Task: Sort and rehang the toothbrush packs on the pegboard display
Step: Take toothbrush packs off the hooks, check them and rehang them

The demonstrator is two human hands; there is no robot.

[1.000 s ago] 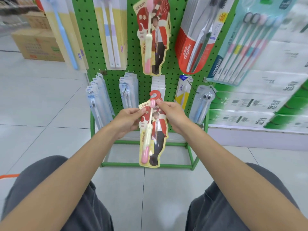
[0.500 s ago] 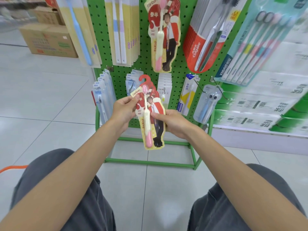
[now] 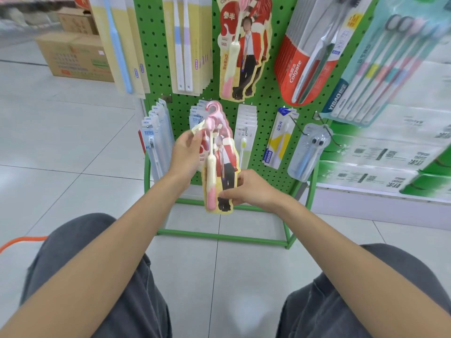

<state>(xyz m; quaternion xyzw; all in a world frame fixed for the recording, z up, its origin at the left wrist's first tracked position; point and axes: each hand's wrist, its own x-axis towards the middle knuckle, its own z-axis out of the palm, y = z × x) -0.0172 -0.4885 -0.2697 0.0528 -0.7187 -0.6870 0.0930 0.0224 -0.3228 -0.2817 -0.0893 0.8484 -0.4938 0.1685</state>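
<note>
The green pegboard [image 3: 155, 52] is now seen nearer and higher in the view than a second ago, and its hung rows are spread wider across the frame. The floor frame [image 3: 219, 236] of the stand, before which the toothbrush pack [image 3: 227, 162] was held low, is now left below it. The pack is raised to the centre of the view, upright, in front of the board's lower row. Its hook [image 3: 213, 109] is brought to 6 o'clock of the matching pack [image 3: 244, 50] hung in the upper row. The right hand [image 3: 246, 189] is shifted from the pack's top to its bottom right edge and is clamped there, thumb on the front. The left hand [image 3: 185, 154] is kept pinched on the upper left edge. From this the pack is judged to be steadied for a lift toward its like at 12 o'clock; it is not yet hung. The matching pack's peg is cut off by the top edge. The held pack is blurred, so its print cannot be read, and the fingers behind it are hidden. The multi-brush pack [image 3: 380, 64] at 2 o'clock is smeared.
</note>
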